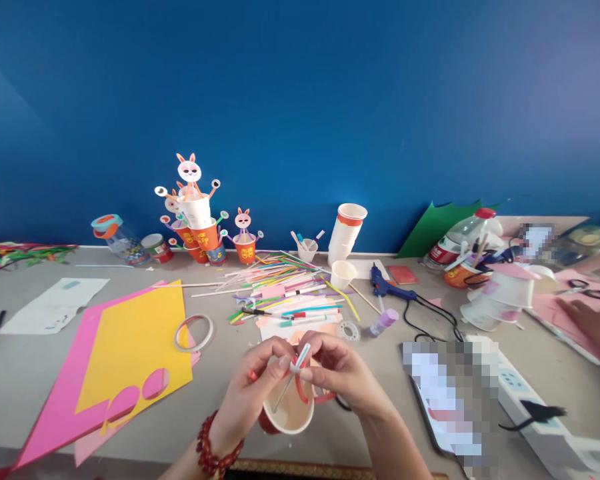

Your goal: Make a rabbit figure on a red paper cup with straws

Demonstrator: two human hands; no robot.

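Note:
My left hand and my right hand meet over a paper cup near the table's front edge. Between the fingertips of both hands is a white strip, tilted, with a thin stem reaching down into the cup. Red-handled scissors appear to hang at my right hand's fingers; their blades are hard to make out. Both hands are closed in a pinch. Behind them lies a pile of coloured sticks and pens.
Yellow and pink paper and a tape roll lie left. Rabbit-faced cups and stacked cups stand behind. To the right are a glue gun, a phone, a power strip and another person's hand.

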